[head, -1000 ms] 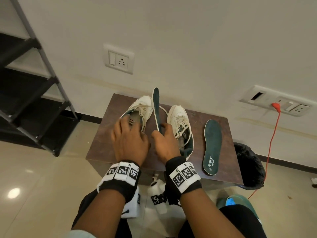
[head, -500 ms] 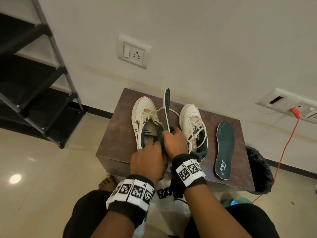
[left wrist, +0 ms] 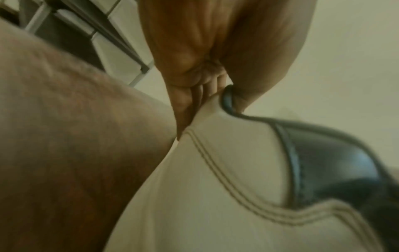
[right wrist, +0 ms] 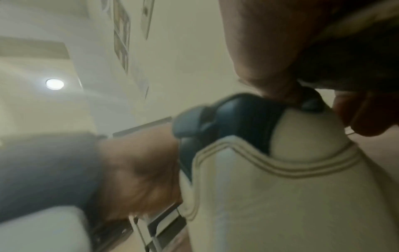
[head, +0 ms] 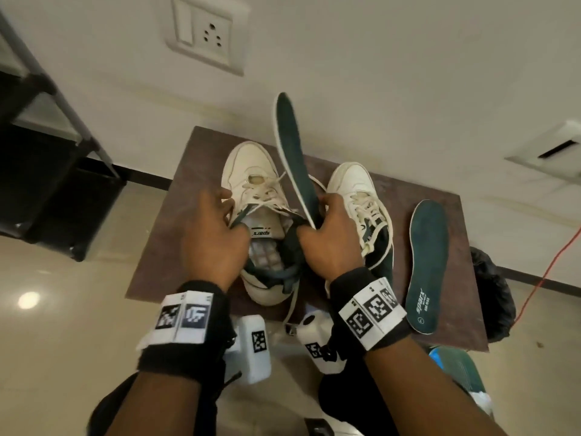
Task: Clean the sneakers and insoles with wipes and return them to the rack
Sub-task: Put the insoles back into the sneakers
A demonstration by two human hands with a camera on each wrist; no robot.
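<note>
Head view: the left hand [head: 213,237] curls its fingers over the left rim of the near cream-and-dark-green leather sneaker [head: 267,234], pulling its mouth wide. Inside the shoe a white gridded footbed shows, with the tongue label above it. The right hand [head: 330,240] grips the heel end of a dark green foam insole [head: 294,155], which stands up and away from the fingers, its lower end at the shoe's opening. Just right of that hand sits the second cream sneaker [head: 361,202], and beyond it a second green insole [head: 427,262] lies flat on the brown wooden table [head: 176,240]. A black bin bag [head: 493,294] sits past the table's right edge.

Left wrist view: blurred, fingers [left wrist: 194,88] pinch the sneaker's dark collar edge.

Right wrist view: the thumb [right wrist: 265,68] presses on the padded green collar; what the fingers hold is hidden here.
</note>
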